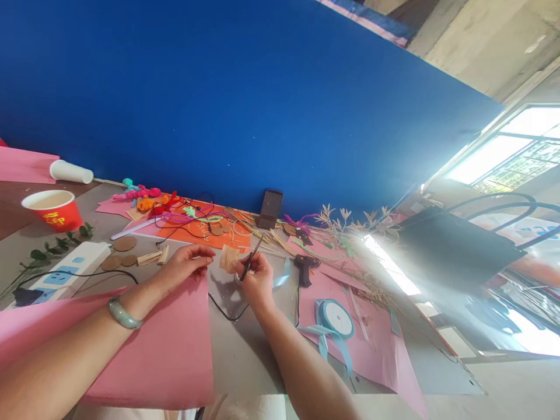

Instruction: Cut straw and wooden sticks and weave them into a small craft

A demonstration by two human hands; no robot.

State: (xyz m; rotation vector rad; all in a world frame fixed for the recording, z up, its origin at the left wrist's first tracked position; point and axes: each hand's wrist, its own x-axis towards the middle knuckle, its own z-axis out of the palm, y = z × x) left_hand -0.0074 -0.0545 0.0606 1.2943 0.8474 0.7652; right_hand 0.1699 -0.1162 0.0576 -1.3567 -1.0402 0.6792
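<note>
My left hand (186,263) rests on the grey table with fingers curled, pinching the near edge of a small tan fibrous piece (228,257). My right hand (258,280) is closed round the handles of dark scissors (251,261), whose blades point up and away beside the tan piece. A green bangle (122,313) is on my left wrist. A large pink paper sheet (166,350) lies under my left forearm.
A black glue gun (305,268) and a light blue ribbon spool (336,318) lie right of my hands on pink paper. A phone (270,208) leans on the blue wall. A red cup (55,209), power strip (72,268), wooden discs and colourful craft bits sit left. A black bag (450,248) stands at right.
</note>
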